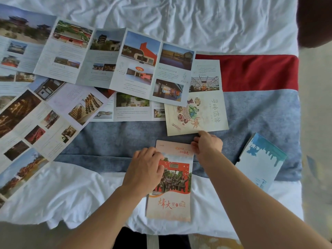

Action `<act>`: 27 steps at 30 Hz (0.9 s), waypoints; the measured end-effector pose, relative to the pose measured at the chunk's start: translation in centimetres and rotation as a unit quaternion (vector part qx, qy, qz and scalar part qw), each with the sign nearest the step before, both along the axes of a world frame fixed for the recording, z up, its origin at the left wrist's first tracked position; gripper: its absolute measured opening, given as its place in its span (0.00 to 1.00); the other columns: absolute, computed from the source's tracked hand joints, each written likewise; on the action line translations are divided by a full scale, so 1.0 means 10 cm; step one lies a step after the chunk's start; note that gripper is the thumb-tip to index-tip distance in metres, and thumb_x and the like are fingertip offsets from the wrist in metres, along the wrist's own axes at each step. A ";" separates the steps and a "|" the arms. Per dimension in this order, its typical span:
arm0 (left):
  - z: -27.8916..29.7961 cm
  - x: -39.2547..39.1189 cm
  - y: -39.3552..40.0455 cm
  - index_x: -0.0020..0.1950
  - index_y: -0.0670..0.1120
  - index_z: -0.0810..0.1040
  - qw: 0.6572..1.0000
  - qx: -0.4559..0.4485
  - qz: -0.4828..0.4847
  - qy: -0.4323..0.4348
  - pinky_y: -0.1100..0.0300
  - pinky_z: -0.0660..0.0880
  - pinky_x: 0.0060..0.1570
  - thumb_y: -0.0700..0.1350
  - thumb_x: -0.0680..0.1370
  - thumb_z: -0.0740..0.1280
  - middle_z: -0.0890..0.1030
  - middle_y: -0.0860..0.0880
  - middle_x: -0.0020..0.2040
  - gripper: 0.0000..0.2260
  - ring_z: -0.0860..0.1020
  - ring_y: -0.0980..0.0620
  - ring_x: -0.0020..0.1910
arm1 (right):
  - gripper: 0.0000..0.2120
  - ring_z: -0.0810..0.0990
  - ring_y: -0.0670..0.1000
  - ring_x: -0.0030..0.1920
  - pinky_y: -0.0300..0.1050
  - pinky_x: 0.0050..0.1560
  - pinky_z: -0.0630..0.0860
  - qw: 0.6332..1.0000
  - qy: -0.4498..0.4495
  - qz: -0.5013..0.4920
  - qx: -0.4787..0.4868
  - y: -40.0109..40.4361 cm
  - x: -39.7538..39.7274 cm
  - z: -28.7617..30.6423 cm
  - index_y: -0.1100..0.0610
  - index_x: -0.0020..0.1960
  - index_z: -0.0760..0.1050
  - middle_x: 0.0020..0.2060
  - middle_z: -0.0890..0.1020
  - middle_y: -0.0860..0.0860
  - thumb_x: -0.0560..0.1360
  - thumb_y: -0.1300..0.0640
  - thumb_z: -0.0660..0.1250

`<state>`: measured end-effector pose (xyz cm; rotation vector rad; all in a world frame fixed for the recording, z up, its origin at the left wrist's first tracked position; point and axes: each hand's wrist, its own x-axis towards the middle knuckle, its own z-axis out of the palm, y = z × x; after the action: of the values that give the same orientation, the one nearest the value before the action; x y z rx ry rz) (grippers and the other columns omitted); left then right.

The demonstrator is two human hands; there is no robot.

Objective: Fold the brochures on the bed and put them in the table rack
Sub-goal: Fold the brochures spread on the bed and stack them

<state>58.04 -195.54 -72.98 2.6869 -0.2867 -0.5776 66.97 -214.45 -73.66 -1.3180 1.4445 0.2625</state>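
Observation:
A folded brochure with a red and orange cover (170,205) lies near the bed's front edge. My left hand (145,169) presses flat on its upper left part. My right hand (206,144) pinches its top right corner, just below a cream food brochure (206,119). A folded blue brochure (260,162) rests to the right. A long unfolded brochure (100,56) with building photos stretches across the bed. Another unfolded one (32,126) lies at the left. No table rack is in view.
The bed has white sheets (197,20) and a runner with a red band (258,72) and a grey-blue band (111,139). The bed's right edge drops off near a dark object (314,20) at the top right.

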 end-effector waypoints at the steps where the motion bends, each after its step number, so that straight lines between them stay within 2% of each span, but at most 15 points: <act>1: 0.00 0.00 0.00 0.62 0.53 0.76 1.000 -0.002 0.003 -0.001 0.55 0.65 0.66 0.52 0.81 0.61 0.74 0.56 0.59 0.11 0.73 0.54 0.60 | 0.07 0.75 0.49 0.20 0.42 0.26 0.76 1.000 0.000 0.003 -0.003 0.00 0.00 0.00 0.61 0.41 0.78 0.29 0.83 0.54 0.73 0.58 0.71; 4: 0.02 0.01 -0.03 0.62 0.52 0.76 1.000 -0.005 0.017 -0.003 0.55 0.66 0.65 0.51 0.81 0.61 0.75 0.55 0.58 0.12 0.73 0.53 0.59 | 0.14 0.77 0.49 0.24 0.41 0.26 0.78 1.000 -0.001 0.024 -0.002 0.04 0.05 0.03 0.60 0.39 0.79 0.29 0.83 0.53 0.71 0.49 0.75; 9: 0.02 0.01 -0.06 0.62 0.52 0.75 1.000 -0.010 0.028 -0.003 0.55 0.65 0.65 0.51 0.81 0.61 0.75 0.54 0.59 0.12 0.73 0.53 0.60 | 0.22 0.75 0.50 0.32 0.43 0.28 0.71 0.999 0.027 0.042 0.003 0.00 0.17 0.05 0.58 0.51 0.75 0.38 0.80 0.53 0.66 0.47 0.79; 12: 0.04 0.05 -0.08 0.61 0.50 0.77 0.998 -0.027 0.056 -0.011 0.55 0.65 0.64 0.50 0.80 0.62 0.76 0.53 0.58 0.11 0.74 0.52 0.59 | 0.17 0.78 0.49 0.32 0.39 0.25 0.73 0.999 -0.006 0.032 -0.003 -0.01 0.17 0.06 0.56 0.53 0.76 0.39 0.81 0.53 0.69 0.51 0.77; 13: 0.05 0.07 -0.09 0.61 0.50 0.77 0.997 -0.032 0.071 -0.014 0.56 0.65 0.63 0.50 0.80 0.63 0.76 0.53 0.58 0.11 0.74 0.52 0.59 | 0.16 0.80 0.50 0.35 0.41 0.27 0.77 0.999 -0.022 0.029 -0.011 -0.01 0.15 0.05 0.56 0.54 0.76 0.42 0.82 0.53 0.71 0.52 0.76; 14: 0.06 0.10 -0.11 0.60 0.50 0.77 0.995 -0.039 0.089 -0.016 0.56 0.65 0.62 0.49 0.80 0.63 0.76 0.53 0.58 0.11 0.74 0.52 0.59 | 0.16 0.82 0.52 0.40 0.45 0.34 0.81 0.999 -0.034 0.026 -0.026 -0.03 0.11 0.04 0.55 0.56 0.76 0.46 0.82 0.53 0.72 0.54 0.75; 15: 0.08 0.14 -0.13 0.60 0.49 0.77 0.993 -0.049 0.106 -0.017 0.56 0.66 0.62 0.49 0.80 0.64 0.77 0.53 0.57 0.11 0.74 0.52 0.58 | 0.16 0.83 0.54 0.45 0.50 0.42 0.83 0.998 -0.038 0.020 -0.045 -0.05 0.07 0.04 0.55 0.58 0.75 0.50 0.82 0.53 0.73 0.55 0.74; 16: 0.09 0.18 -0.16 0.60 0.49 0.77 0.991 -0.061 0.122 -0.016 0.55 0.67 0.61 0.49 0.80 0.64 0.77 0.52 0.57 0.11 0.74 0.51 0.58 | 0.15 0.83 0.55 0.47 0.53 0.46 0.83 0.997 -0.042 0.010 -0.061 -0.09 0.01 0.06 0.55 0.58 0.75 0.51 0.82 0.53 0.73 0.56 0.73; 17: 0.11 0.22 -0.19 0.60 0.48 0.77 0.988 -0.074 0.136 -0.016 0.54 0.68 0.61 0.48 0.80 0.65 0.78 0.52 0.57 0.11 0.74 0.51 0.58 | 0.13 0.82 0.54 0.47 0.52 0.44 0.82 0.996 -0.049 0.002 -0.071 -0.14 -0.04 0.08 0.54 0.57 0.74 0.50 0.82 0.52 0.74 0.58 0.71; 19: 0.15 0.32 -0.27 0.61 0.47 0.77 0.982 -0.099 0.159 -0.016 0.53 0.72 0.60 0.46 0.79 0.66 0.78 0.50 0.58 0.11 0.75 0.50 0.57 | 0.08 0.80 0.49 0.43 0.44 0.36 0.75 0.994 -0.072 0.005 -0.080 -0.23 -0.14 0.13 0.52 0.52 0.73 0.46 0.81 0.49 0.75 0.60 0.68; 21: 0.19 0.42 -0.37 0.60 0.46 0.78 0.977 -0.124 0.172 -0.025 0.50 0.73 0.59 0.44 0.79 0.67 0.79 0.49 0.57 0.11 0.76 0.49 0.57 | 0.08 0.80 0.46 0.42 0.41 0.36 0.74 0.991 -0.103 0.019 -0.081 -0.32 -0.22 0.18 0.48 0.48 0.72 0.45 0.81 0.46 0.75 0.61 0.66; 24: 0.24 0.52 -0.55 0.56 0.44 0.79 0.981 -0.131 0.137 -0.050 0.50 0.73 0.56 0.42 0.77 0.68 0.80 0.49 0.53 0.08 0.77 0.48 0.53 | 0.10 0.82 0.49 0.45 0.47 0.39 0.81 0.988 -0.135 0.036 -0.062 -0.48 -0.32 0.23 0.45 0.49 0.71 0.47 0.82 0.46 0.76 0.61 0.64; 27: 0.26 0.55 -0.81 0.52 0.44 0.78 0.986 -0.131 0.085 -0.061 0.49 0.74 0.53 0.41 0.77 0.68 0.79 0.49 0.49 0.05 0.76 0.47 0.50 | 0.11 0.83 0.50 0.47 0.51 0.41 0.83 0.985 -0.145 0.045 -0.079 -0.72 -0.42 0.25 0.46 0.54 0.71 0.48 0.81 0.44 0.77 0.60 0.61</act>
<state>63.54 -203.66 -70.39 2.4627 -0.1516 -0.3007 62.73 -221.61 -71.17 -1.4844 1.1801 0.0114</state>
